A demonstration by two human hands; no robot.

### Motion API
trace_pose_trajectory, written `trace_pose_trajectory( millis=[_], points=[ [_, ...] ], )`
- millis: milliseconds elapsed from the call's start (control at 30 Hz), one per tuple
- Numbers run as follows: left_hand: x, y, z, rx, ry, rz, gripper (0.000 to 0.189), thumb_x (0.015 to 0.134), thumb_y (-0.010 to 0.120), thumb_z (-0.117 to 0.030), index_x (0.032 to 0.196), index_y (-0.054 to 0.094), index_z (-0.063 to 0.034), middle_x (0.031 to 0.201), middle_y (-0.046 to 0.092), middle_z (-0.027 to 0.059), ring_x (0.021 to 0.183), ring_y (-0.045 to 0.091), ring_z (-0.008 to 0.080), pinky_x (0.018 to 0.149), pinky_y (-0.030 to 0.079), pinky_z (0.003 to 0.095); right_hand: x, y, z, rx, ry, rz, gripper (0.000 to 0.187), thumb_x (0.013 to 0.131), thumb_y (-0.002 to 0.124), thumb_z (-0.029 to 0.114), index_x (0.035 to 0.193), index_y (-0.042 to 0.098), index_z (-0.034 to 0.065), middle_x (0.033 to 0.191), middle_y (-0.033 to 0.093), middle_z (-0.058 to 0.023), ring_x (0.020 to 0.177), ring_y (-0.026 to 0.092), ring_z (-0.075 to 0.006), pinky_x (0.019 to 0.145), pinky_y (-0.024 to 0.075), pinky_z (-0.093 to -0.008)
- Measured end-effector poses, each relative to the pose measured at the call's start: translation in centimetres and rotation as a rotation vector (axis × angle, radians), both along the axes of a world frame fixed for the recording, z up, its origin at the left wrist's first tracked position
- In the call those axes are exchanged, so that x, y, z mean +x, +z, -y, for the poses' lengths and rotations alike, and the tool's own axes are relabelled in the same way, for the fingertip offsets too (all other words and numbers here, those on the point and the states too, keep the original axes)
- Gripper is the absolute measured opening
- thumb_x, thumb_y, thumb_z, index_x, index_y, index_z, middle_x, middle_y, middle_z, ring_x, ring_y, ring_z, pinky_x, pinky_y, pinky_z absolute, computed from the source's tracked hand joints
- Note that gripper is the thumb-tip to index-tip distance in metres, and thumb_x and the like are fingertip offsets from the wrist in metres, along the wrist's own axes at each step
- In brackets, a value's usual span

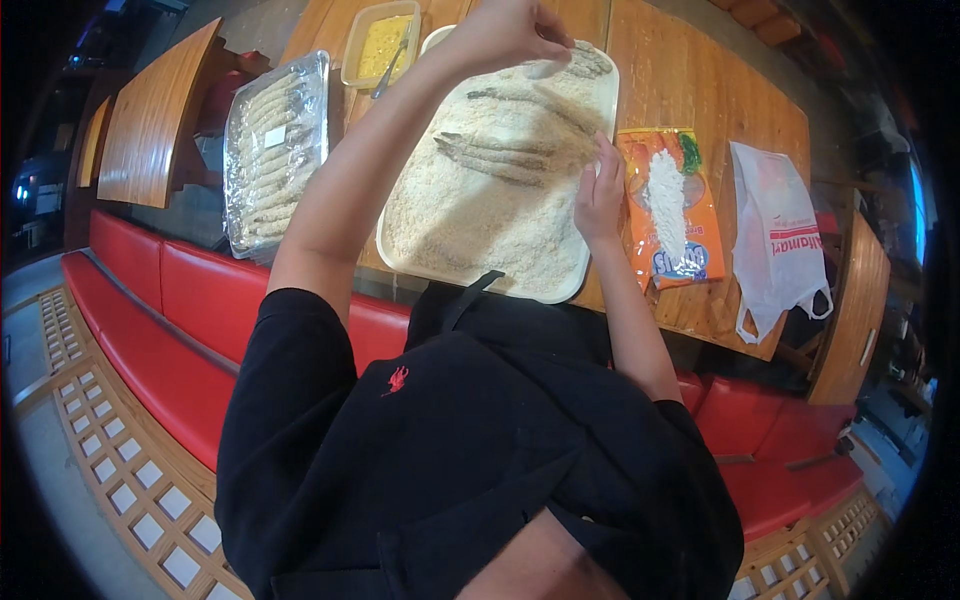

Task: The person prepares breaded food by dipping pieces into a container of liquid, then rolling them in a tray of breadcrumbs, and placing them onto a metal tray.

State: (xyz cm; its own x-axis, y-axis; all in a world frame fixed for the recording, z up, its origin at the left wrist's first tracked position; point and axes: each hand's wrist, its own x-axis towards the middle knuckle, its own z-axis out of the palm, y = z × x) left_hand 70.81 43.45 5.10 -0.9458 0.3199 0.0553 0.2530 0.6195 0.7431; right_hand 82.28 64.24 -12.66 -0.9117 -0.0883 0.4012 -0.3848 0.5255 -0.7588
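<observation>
A white tray (388, 247) of pale breadcrumbs (480, 225) lies before me. Several crumb-coated shrimp (495, 159) rest side by side in its middle, tails to the left. Another long coated shrimp (532, 101) lies farther up, and more greyish shrimp (589, 61) sit at the far right corner. My left hand (517, 34) hovers above the far end of the tray, thumb and fingers drawn together; whether they pinch anything is unclear. At the tray's right rim is my right hand (602, 187), thumb apart from the fingers, fingertips by the long shrimp's right end.
Left of the tray stand a plastic tub (350, 71) of yellow batter with a metal utensil (391, 61) and a clear-wrapped tray (274, 150) of breaded shrimp. To the right lie an orange packet (637, 202) topped with white powder (667, 202) and a white plastic bag (772, 217).
</observation>
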Motion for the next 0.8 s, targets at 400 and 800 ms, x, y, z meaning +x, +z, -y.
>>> trace_pose_trajectory(
  millis=[400,800],
  points=[
    [4.4,-10.8,8.1,0.017,0.007,0.489,0.017,0.083,0.073,-0.009,0.097,0.072,0.0006,0.089,0.072,0.0054,0.078,0.065,0.0085,0.074,0.053,0.0236,-0.1,-0.1,0.2,-0.033,0.001,-0.005,0.045,0.091,0.043,0.009,0.135,0.043,-0.0004,0.127,0.047,-0.0226,0.119,0.045,-0.0392,0.105,0.035,-0.0443],
    [6.9,-11.8,10.2,-0.072,-0.011,0.455,0.04,0.079,0.072,-0.006,0.118,0.064,-0.007,0.1,0.069,0.0061,0.096,0.064,0.0169,0.087,0.051,0.0305,-0.2,-0.2,0.0,-0.011,0.012,-0.009,0.045,0.092,0.043,0.01,0.135,0.042,-0.0001,0.128,0.047,-0.0228,0.119,0.045,-0.0391,0.105,0.0349,-0.0445]
  ],
)
